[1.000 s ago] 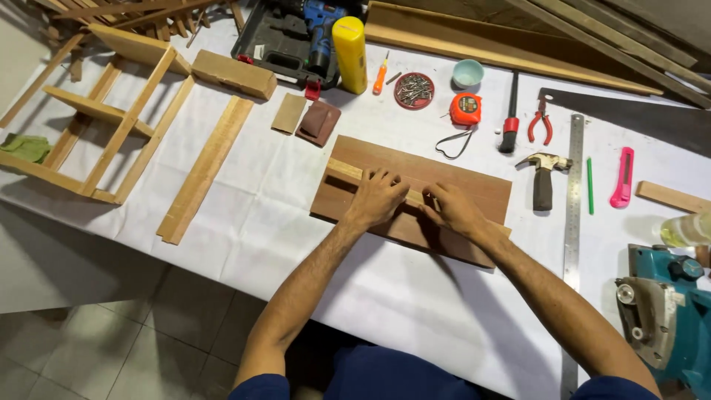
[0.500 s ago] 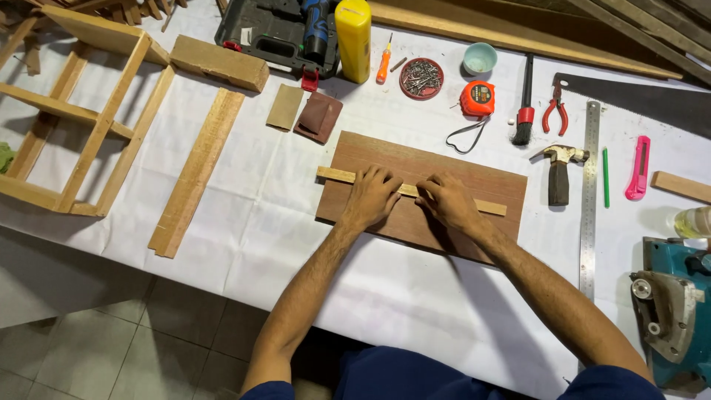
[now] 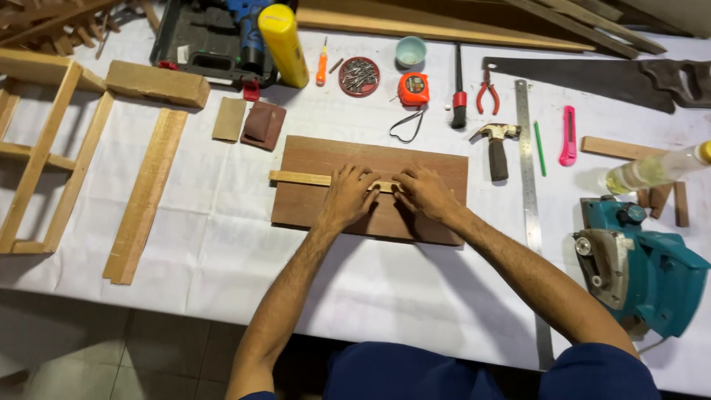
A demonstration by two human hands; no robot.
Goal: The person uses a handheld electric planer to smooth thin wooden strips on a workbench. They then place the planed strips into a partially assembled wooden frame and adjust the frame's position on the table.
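A dark brown wooden board (image 3: 311, 159) lies flat on the white-covered table (image 3: 222, 252). Across it lies a thin light wooden strip (image 3: 296, 178), its left end sticking past the board's left edge. My left hand (image 3: 348, 196) presses down on the strip's middle, fingers curled over it. My right hand (image 3: 424, 191) presses on the strip just to the right, fingertips close to the left hand's. The strip's right part is hidden under both hands.
Hammer (image 3: 496, 144), steel ruler (image 3: 529, 192), pink cutter (image 3: 568, 135), tape measure (image 3: 413, 89), pliers (image 3: 486, 92), dish of nails (image 3: 359, 76) and handsaw (image 3: 592, 78) lie behind and right. A teal electric planer (image 3: 637, 267) sits at right. Wooden frame (image 3: 41, 155) and plank (image 3: 144, 192) lie left.
Both hands stay on the strip; the board and strip now lie squarer to the table edge. The view has shifted, with things sitting further left and lower in frame.
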